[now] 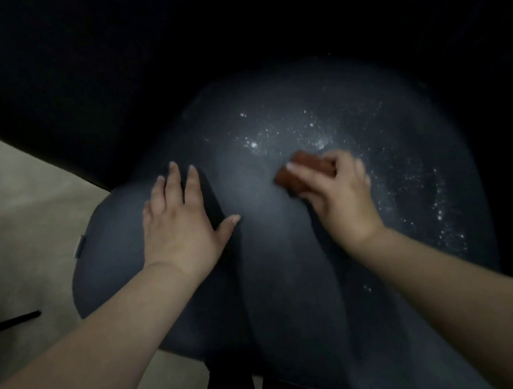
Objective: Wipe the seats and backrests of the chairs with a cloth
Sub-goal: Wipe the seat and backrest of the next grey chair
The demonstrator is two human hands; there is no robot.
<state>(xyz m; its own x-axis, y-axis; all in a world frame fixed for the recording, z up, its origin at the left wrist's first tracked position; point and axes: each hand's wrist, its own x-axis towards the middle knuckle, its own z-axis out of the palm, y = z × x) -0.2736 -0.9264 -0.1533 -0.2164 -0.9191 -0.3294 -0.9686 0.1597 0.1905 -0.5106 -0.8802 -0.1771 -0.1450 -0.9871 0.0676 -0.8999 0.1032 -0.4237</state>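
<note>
1. A reddish-brown cloth [305, 173], folded into a thick, blocky pad, is lying against the middle of the dark blue-grey chair seat [271, 253].
2. The seat is showing a smooth, matte, rounded surface with soft curved ridges; white specks [314, 130] and dusty patches are scattering across its far and right parts, just beyond the cloth.
3. The right hand [339, 195] is gripping the cloth from above, fingers curled over it and thumb pointing left along its near edge, wrist bent and forearm reaching in from the lower right.
4. The left hand [180, 226] is resting flat on the seat's left side, fingers straight and spread, thumb angling right, holding nothing.
5. A pale beige floor [19, 215] is showing to the left, with a thin black rod [13, 322] lying across it.
</note>
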